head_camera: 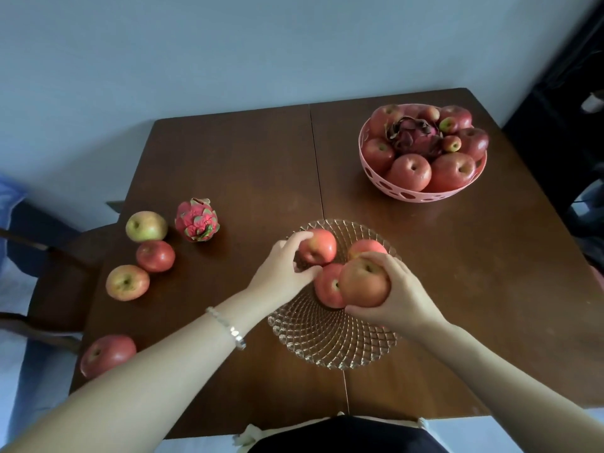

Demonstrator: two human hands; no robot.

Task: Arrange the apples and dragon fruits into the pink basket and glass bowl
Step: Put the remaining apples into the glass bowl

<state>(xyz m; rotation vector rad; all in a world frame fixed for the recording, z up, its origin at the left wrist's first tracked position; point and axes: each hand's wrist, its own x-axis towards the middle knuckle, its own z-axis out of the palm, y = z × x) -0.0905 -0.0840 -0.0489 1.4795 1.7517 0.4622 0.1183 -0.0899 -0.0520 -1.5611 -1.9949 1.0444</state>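
Glass bowl [330, 348]: left fingers [302, 238] grip 1 apple [318, 246], right fingers [380, 256] cup another apple [364, 284].

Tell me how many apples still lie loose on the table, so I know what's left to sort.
4, all at the table's left side: a greenish apple beside the dragon fruit, a red apple just below it, a yellowish-red apple nearer, and a red apple by the left forearm.

glossy wood table [228, 165], faceted glass bowl [327, 348], seemingly plastic pink basket [421, 196]
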